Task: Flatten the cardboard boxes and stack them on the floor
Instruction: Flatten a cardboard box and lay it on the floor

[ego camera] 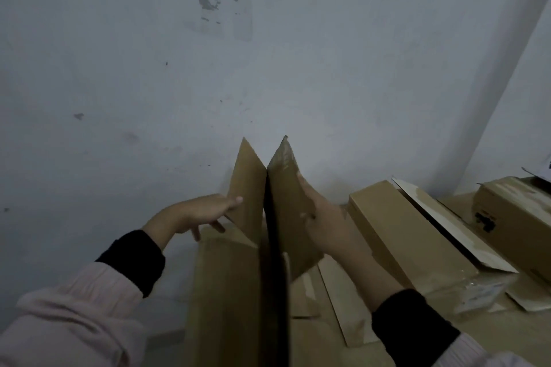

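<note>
Box [232,292]: standing upright against the wall [149,68], its two top flaps sticking up
Left hand [196,213]: fingers spread, pressing on the left flap [247,188]
Right hand [325,220]: gripping the right flap [286,194], thumb on its face
Other boxes [399,229]: lying at the right, one partly opened

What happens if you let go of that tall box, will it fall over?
Probably. The tall box stands upright and narrow, steadied by the left hand and right hand, so it likely tips easily. Its open flaps look bendy, and it's probably light.
</note>
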